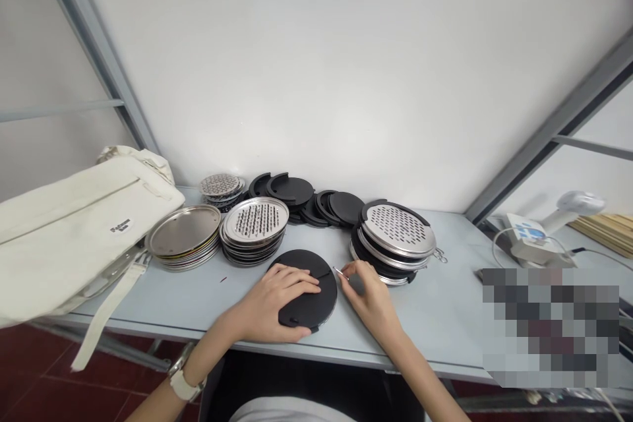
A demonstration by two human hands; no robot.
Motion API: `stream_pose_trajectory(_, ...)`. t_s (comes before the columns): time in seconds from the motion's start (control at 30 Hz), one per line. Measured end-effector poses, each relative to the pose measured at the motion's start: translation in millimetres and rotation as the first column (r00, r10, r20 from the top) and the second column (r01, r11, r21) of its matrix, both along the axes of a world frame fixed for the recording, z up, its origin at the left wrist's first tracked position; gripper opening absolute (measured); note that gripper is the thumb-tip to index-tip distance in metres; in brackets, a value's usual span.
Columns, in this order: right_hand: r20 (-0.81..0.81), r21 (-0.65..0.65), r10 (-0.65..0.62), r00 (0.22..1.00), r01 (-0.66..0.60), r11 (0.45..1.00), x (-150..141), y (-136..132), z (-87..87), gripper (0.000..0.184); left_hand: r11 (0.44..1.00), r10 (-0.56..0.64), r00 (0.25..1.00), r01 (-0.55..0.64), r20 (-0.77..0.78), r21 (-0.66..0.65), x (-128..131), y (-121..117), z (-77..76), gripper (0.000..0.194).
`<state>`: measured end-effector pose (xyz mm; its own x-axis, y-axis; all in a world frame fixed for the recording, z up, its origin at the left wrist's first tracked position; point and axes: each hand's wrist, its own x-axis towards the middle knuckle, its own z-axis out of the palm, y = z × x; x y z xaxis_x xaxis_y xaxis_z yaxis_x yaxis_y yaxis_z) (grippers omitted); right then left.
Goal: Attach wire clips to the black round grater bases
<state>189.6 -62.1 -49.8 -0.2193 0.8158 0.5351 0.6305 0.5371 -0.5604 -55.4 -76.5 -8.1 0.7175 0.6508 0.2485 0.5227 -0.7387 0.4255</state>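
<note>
My left hand (284, 300) lies over a round black disc (324, 306), fingers across its top and thumb along the near edge, holding it against the table. A thin metal rim shows under the disc's right side. At that side, my right hand (366, 290) pinches a small metal wire clip (339, 272) between thumb and fingertips. The clip's tip is close to a slot in the disc; whether it touches is too small to tell. Behind my right hand stands a stack of grater plates in black holders (398, 231), with metal wire loops (440, 255) sticking out on its right.
Left of the disc stand stacks of grater plates (254, 221) and plain metal discs (185, 231). Black round parts (346, 208) lie along the wall. A cream bag (84, 224) fills the table's left end. A white handheld scanner (568, 208) stands right, beside a blurred-out patch.
</note>
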Motion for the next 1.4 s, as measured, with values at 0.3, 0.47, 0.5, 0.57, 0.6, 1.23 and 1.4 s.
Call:
stream_pose_trajectory(0.3,0.029,-0.067,0.052,0.998,-0.050,0.997,0.9,-0.1,-2.4,0.012,1.000,0.003,1.000,-0.003,0.000,0.000,-0.5,-0.3,0.1,0.058)
stream_pose_trajectory(0.47,0.003,-0.106,0.075,0.997,-0.074,0.992,1.9,0.2,-2.9,0.013,1.000,0.004,1.000,-0.004,0.002,-0.007,0.0,-0.7,0.3,0.059)
stream_pose_trajectory(0.5,-0.016,-0.110,0.072,0.997,-0.073,0.991,2.0,0.2,-3.5,0.012,1.000,0.003,1.000,-0.003,0.003,-0.006,0.0,-0.7,0.3,0.059)
stream_pose_trajectory(0.57,-0.041,-0.113,0.067,0.997,-0.071,0.991,1.8,0.5,-4.5,0.010,1.000,0.005,1.000,-0.005,0.003,-0.002,0.0,-0.6,0.2,0.058)
stream_pose_trajectory(0.6,-0.046,-0.113,0.068,0.997,-0.073,0.991,1.5,0.6,-4.8,0.009,1.000,0.006,1.000,-0.006,0.003,0.000,-0.1,-0.4,0.1,0.058)
stream_pose_trajectory(1.23,-0.097,-0.024,0.023,0.995,-0.026,0.999,-0.3,0.5,-4.3,0.011,0.999,-0.023,0.999,0.024,0.047,-0.025,-2.7,0.6,-0.1,0.056)
stream_pose_trajectory(1.4,-0.092,-0.005,0.052,0.994,-0.053,0.999,-1.8,0.5,-4.6,0.011,0.999,-0.040,0.998,0.041,0.052,-0.026,-3.9,0.8,-2.0,0.054)
